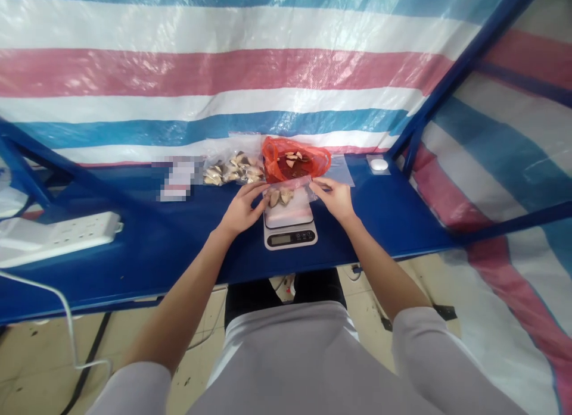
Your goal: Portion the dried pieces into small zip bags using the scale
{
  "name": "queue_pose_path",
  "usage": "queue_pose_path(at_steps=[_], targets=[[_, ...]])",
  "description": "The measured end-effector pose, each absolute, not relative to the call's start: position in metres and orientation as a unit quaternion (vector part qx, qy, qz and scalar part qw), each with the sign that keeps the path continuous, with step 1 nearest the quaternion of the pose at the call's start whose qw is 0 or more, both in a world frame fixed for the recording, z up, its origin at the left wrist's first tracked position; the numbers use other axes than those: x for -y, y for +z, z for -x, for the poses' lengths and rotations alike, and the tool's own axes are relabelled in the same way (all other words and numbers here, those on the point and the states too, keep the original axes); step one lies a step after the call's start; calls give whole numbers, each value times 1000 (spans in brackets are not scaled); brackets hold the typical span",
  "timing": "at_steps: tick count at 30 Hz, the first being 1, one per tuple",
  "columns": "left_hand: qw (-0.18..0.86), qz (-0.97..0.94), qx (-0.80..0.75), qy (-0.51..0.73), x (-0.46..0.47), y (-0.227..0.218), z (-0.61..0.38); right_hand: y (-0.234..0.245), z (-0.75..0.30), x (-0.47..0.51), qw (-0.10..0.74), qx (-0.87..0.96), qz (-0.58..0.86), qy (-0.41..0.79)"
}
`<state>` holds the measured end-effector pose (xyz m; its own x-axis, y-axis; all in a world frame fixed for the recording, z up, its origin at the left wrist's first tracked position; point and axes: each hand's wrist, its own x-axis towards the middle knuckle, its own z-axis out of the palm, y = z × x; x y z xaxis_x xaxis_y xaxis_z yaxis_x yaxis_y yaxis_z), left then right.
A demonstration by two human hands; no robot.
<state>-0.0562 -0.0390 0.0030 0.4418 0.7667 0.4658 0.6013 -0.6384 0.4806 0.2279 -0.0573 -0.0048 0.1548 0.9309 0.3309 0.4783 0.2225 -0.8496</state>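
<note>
A small white kitchen scale (290,227) stands on the blue table (156,248) in front of me. On its platform lies a small clear plastic bag (286,194) with a few pale dried slices inside. My left hand (243,208) pinches the bag's left edge. My right hand (336,197) pinches its right edge. Just behind the scale sits an open red plastic bag (295,159) holding more slices.
A clear bag of pale slices (232,171) lies left of the red bag. A white power strip (58,236) with its cord rests at the table's left. A small white round object (379,164) sits at the back right. Striped tarpaulin walls surround the table.
</note>
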Motion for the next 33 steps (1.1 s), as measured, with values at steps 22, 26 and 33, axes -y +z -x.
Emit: queue_pose_path(at_steps=[22, 26, 33], targets=[[163, -832, -367, 383, -1, 15, 14, 58, -162, 31, 417, 722, 525, 171], [136, -816, -364, 427, -6, 11, 17, 58, -157, 24, 417, 721, 519, 192], [113, -764, -386, 505, -14, 9, 23, 50, -180, -1, 471, 694, 494, 227]])
